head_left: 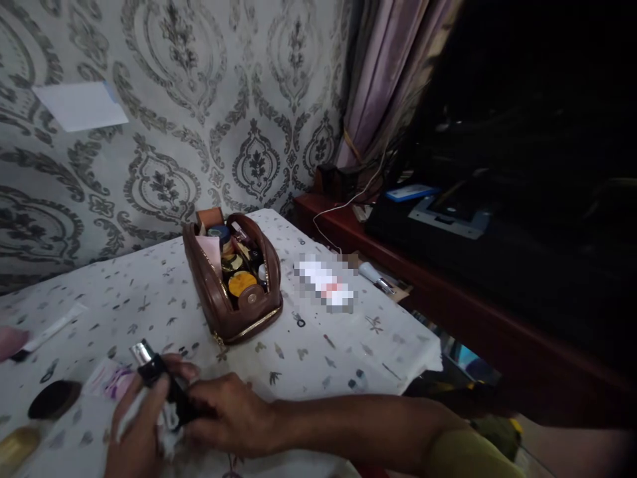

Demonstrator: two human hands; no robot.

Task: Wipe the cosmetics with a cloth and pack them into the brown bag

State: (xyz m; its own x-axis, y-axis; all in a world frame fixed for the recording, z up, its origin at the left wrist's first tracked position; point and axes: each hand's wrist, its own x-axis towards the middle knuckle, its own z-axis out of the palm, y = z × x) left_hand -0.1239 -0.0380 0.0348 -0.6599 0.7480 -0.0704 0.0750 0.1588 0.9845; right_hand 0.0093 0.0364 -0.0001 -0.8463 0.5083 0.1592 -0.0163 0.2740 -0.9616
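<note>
Between my two hands is a black bottle with a shiny silver top (158, 375), tilted up and to the left. My left hand (134, 428) is closed around its left side. From the right, my right hand (236, 411) grips its lower part, with the fingertips partly hidden and blurred. Something whitish shows by the lower end of the bottle, too blurred to name. Just beyond my hands stands an open brown cosmetics bag (204, 282), unzipped and filled with several jars and small items, among them a yellow-lidded jar (242, 283).
A purple-and-white packet (112, 380), a dark round item (54, 399) and a white tube (57, 326) lie to the left on the patterned tablecloth (298, 358). A blurred-out white object (323, 282) sits right of the bag. A dark red cabinet (423, 272) borders the table.
</note>
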